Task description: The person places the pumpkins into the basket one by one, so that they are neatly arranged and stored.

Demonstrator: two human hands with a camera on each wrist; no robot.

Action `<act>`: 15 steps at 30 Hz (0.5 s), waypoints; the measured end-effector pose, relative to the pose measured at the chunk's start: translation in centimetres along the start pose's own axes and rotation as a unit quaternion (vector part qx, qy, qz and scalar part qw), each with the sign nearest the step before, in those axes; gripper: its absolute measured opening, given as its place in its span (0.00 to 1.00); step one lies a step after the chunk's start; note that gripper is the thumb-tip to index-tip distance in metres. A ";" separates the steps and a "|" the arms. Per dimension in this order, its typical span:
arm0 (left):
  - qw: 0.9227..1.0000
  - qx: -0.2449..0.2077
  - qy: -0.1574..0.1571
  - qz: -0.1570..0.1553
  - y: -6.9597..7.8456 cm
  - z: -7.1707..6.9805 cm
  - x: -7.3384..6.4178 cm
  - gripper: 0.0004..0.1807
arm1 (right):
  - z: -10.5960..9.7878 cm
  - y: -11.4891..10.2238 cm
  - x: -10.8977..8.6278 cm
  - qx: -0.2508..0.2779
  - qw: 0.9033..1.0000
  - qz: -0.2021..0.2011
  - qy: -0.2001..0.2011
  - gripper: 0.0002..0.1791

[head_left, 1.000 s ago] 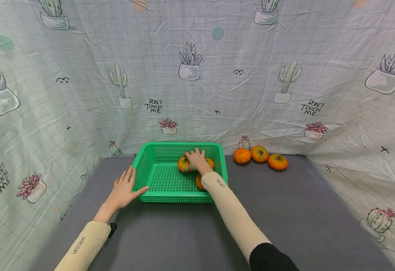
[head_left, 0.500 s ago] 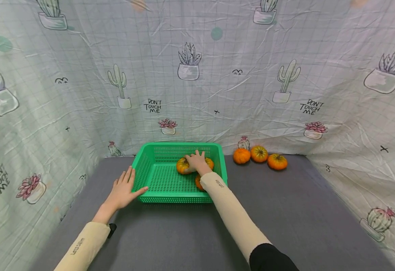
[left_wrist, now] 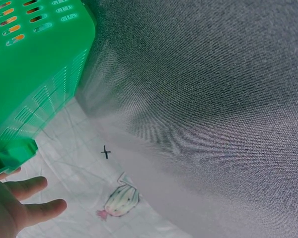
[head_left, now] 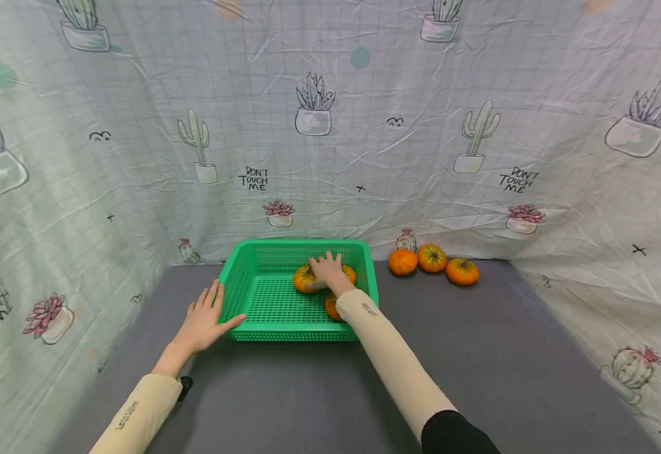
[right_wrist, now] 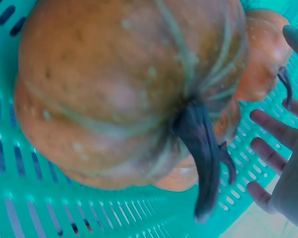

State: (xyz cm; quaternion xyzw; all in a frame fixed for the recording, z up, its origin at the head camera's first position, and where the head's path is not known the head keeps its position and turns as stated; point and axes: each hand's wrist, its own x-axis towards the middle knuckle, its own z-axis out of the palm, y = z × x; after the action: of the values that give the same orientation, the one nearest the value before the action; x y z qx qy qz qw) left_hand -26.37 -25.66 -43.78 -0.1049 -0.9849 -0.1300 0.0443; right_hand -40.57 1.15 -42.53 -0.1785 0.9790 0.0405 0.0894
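The green basket (head_left: 293, 334) is sitting lower middle, my left hand (head_left: 202, 325) resting at its left side. Inside, my right hand (head_left: 330, 274) is touching a pumpkin (head_left: 302, 279), fingers (right_wrist: 275, 126) spreading apart on both hands. I'm probably placing it; next I'm needing to let go gently.

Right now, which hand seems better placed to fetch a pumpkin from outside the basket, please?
Probably the right hand: it is over the right half of the green basket, nearer the three pumpkins outside, while the left hand is at its left edge.
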 end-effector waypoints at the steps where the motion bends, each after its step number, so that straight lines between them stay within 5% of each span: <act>1: 1.000 0.000 0.000 0.000 0.0 0.0 0.0 0.53 | -0.1 0.0 -0.1 0.000 1.000 0.000 0.003 0.42; 15: 1.000 0.000 0.002 -0.002 0.0 0.0 -0.1 0.53 | -2.4 -0.6 -1.9 -0.008 0.996 -0.057 0.067 0.37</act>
State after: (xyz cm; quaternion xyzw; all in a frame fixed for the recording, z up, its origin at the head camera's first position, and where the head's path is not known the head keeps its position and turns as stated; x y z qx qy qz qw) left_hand -26.28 -25.64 -43.77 -0.1031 -0.9850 -0.1303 0.0459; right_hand -38.94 0.95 -39.86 -0.2372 0.9706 0.0313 0.0247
